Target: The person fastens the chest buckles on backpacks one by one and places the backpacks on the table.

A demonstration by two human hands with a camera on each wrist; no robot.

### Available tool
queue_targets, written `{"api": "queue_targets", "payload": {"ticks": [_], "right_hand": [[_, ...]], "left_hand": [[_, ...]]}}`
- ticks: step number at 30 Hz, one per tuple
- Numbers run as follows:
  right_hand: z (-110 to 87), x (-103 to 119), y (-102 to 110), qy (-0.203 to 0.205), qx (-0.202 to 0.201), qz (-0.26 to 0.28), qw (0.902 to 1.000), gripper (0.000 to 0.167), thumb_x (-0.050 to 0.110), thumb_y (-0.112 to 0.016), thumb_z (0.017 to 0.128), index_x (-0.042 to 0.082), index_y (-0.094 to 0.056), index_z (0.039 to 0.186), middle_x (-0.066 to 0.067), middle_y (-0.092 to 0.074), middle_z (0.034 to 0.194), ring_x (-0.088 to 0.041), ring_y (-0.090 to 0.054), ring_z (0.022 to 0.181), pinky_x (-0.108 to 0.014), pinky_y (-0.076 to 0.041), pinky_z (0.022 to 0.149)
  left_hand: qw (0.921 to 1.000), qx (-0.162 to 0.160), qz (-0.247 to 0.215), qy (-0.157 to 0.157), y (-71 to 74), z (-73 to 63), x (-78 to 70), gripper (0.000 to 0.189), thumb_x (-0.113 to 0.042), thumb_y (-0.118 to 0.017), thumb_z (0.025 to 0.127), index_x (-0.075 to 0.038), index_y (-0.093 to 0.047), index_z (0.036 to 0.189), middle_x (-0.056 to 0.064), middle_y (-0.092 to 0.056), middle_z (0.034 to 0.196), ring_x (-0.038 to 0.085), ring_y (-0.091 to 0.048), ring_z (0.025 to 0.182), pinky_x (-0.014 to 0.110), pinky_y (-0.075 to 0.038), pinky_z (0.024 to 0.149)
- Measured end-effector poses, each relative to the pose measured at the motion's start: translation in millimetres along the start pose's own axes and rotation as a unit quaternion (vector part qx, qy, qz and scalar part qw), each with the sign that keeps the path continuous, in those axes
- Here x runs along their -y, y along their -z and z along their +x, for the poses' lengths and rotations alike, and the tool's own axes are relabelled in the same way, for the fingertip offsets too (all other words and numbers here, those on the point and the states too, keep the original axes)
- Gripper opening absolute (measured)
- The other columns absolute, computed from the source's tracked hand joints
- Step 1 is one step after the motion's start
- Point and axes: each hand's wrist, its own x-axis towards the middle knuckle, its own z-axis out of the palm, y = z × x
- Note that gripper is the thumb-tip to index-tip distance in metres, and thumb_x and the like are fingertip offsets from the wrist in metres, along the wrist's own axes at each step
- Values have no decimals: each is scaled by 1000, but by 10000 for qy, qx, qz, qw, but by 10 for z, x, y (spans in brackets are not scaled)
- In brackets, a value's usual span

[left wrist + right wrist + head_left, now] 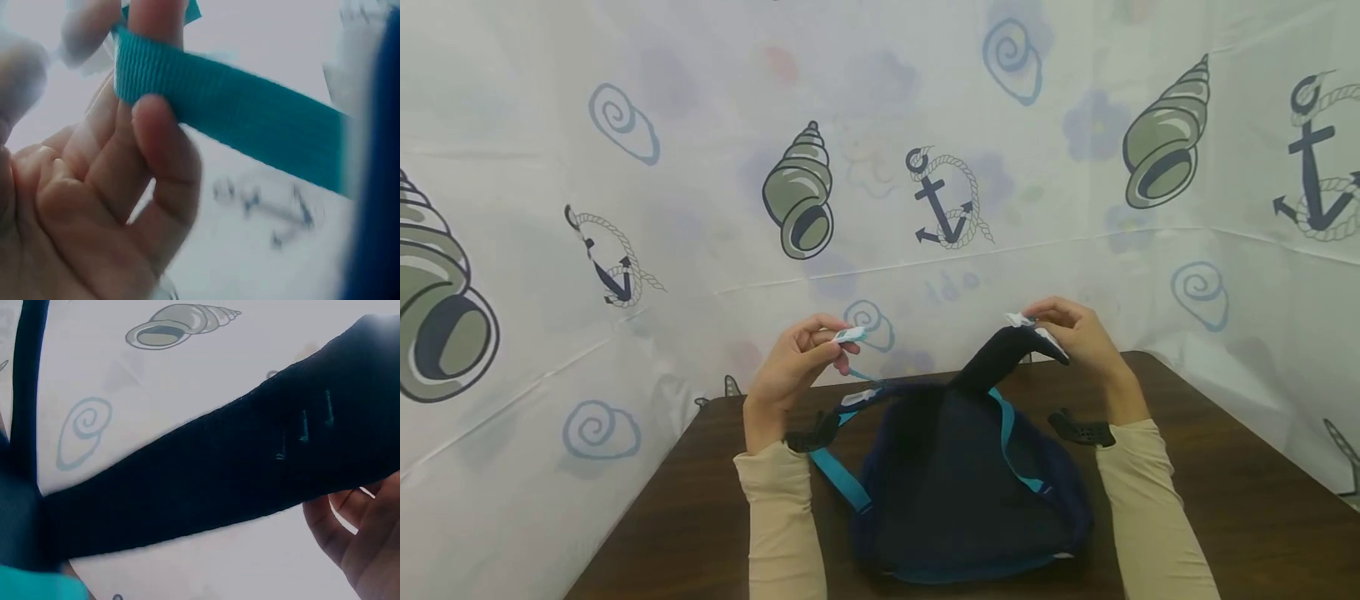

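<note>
A dark navy backpack [970, 492] with teal trim rests on the table, its back panel facing me. My left hand [793, 367], raised at its upper left, pinches a small white buckle [850, 334] between thumb and fingers. From there teal webbing [250, 112] runs off to the right, curving over the fingers in the left wrist view. Higher up on the right, my right hand [1078, 337] grips the lifted end of a dark padded shoulder strap [175, 481], beside a white plastic piece [1019, 319]. The strap hides part of that hand in the right wrist view.
Under the bag is a dark brown wooden table [1210, 500]. Pale cloth [700, 208] printed with shells and anchors hangs behind and at both sides. Teal straps [842, 479] hang along the bag's sides, and a black wrist mount [1078, 429] sits at each cuff.
</note>
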Motion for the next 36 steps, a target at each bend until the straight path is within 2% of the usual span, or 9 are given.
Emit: {"api": "queue_targets", "payload": {"ticks": [2,4,8,12,18,22,26,29,36], "right_hand": [[18,13,-36,36,166,10,9999,23,4,-57,99,-10,-60,118,15,-70,101,-1,-66,94,-17,-53,74],[38,42,-77,0,366,31,9993,23,6,-57,100,-9,-60,118,14,-70,103,-1,-67,96,-18,-55,75],[54,124,-147,-105,608,87,9981,23,9,-57,100,-6,-61,117,10,-71,103,-4,-68,98,-22,-56,75],[34,190,-182,-173,669,-52,9976,20,9,-56,100,-3,-62,115,10,-72,100,-5,-69,95,-24,-55,73],[28,270,-194,-266,798,-230,9962,22,11,-55,101,-3,-61,117,5,-71,104,-8,-68,97,-25,-55,76],[24,339,-204,-246,945,-639,9932,22,13,-56,101,-1,-62,118,-9,-70,112,-9,-66,99,-25,-52,82],[10,388,-217,-202,1030,-934,9901,22,12,-55,101,0,-62,118,-19,-68,119,-7,-64,101,-28,-50,87],[4,384,-211,-271,960,-883,9911,23,13,-53,102,0,-61,119,-17,-67,120,-6,-64,103,-28,-50,90],[2,350,-180,-508,485,-539,9961,26,16,-54,102,-1,-60,121,3,-68,104,-9,-64,94,-24,-52,77]], "left_hand": [[9995,53,312,-2,-63,30,-54,22,-6,-59,100,-12,-64,120,1,-77,101,15,-70,75,30,-55,83],[9962,-193,818,214,-104,63,-66,24,-13,-64,98,-10,-63,122,2,-77,102,17,-69,76,31,-55,85],[9770,-872,1731,886,-101,139,59,31,-17,-64,98,-4,-60,126,6,-76,109,17,-69,83,31,-53,85],[9643,-1163,2050,1209,-90,194,200,33,-17,-62,100,-3,-60,129,7,-75,113,17,-68,87,28,-52,79],[9654,-1049,2135,1066,-174,281,234,33,-26,-64,99,-12,-64,128,9,-73,113,20,-67,89,27,-51,73],[9642,-996,2194,1106,-218,308,231,29,-24,-63,99,-12,-66,126,3,-74,105,22,-66,88,27,-51,72],[9605,-922,2380,1111,-255,302,227,28,-24,-63,99,-12,-66,125,4,-73,103,31,-67,90,30,-52,74],[9593,-784,2477,1105,-290,299,207,28,-25,-64,99,-13,-65,124,7,-73,106,34,-69,92,33,-52,76],[9576,-429,2560,1249,-337,283,182,27,-23,-65,98,-13,-65,123,9,-73,104,30,-72,92,36,-53,79]]}}
